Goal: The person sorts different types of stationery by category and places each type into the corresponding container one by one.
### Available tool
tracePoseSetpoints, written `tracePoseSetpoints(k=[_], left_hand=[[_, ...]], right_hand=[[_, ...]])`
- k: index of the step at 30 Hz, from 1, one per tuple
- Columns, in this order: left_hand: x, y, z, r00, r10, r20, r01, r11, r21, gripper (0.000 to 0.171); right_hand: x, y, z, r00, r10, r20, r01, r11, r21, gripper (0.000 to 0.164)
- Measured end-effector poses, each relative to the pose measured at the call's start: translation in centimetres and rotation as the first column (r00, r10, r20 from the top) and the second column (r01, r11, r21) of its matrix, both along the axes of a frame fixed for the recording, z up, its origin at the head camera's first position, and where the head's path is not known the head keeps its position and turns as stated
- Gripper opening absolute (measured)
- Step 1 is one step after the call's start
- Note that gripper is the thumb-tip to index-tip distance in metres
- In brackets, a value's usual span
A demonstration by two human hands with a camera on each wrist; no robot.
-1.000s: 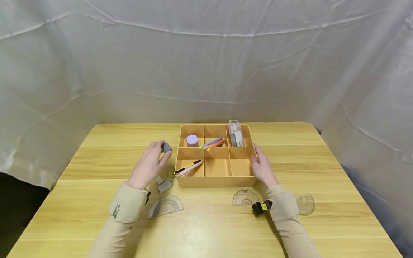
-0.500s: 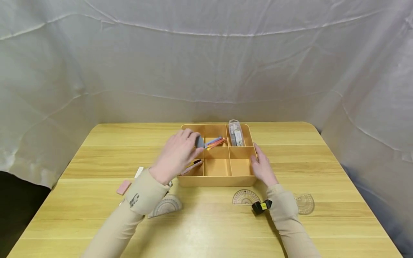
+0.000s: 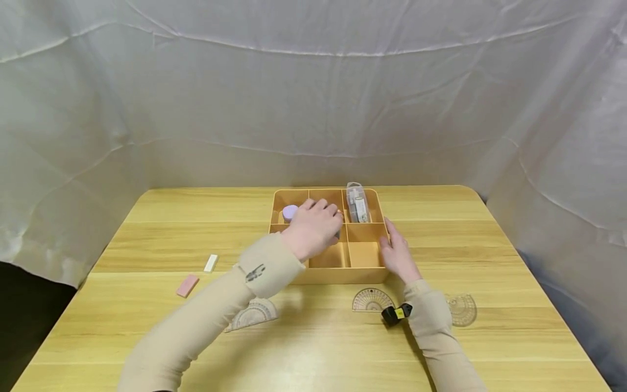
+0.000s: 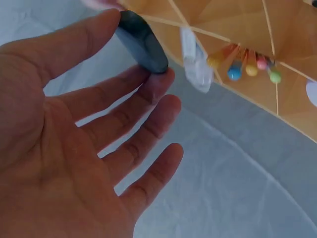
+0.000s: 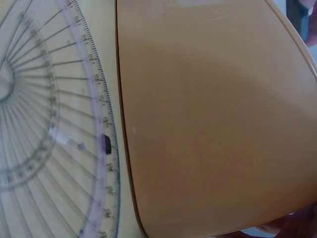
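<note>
The gray thing [image 4: 143,44] is up in the air over the box [image 3: 343,276], near the front middle part; the left hand [image 3: 313,226] hides most of it from above, so I can't tell just which part it is over. The thumb and the tips of the nearest fingers [image 4: 159,85] pinch it, and the other fingers are spread apart.

A second ago it was out to the left of the box, over the tabletop [image 3: 313,354]. Now it has gone past the left parts, so I think most of the carrying is done, but it is not put down yet.

The right hand [image 3: 400,258] has not moved. It pinches the box's right side, which likely helps the box stay still.

The purple pot [image 3: 289,213] peeks out again at the back left. The clear case [image 3: 359,207] leans at the back right, same as before. Farther left, the white block [image 3: 210,263] and pink block [image 3: 188,285] show now; the left arm covered them a second ago.
</note>
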State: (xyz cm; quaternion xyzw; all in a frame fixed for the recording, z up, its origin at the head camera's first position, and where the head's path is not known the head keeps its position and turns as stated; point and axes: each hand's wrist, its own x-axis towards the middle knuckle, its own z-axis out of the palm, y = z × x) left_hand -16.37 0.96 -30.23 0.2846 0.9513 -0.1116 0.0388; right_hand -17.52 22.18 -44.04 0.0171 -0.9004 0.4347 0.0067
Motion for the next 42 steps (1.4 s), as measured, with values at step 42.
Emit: tracePoseSetpoints(k=[42], left_hand=[[-2.4,3.8,-8.9,0.984,-0.168,-0.063,0.104,0.82,-0.563,0.023]], right_hand=[[0.0,-0.2,0.1,0.999,-0.004,0.033,0.004,1.0,-0.006,0.057]])
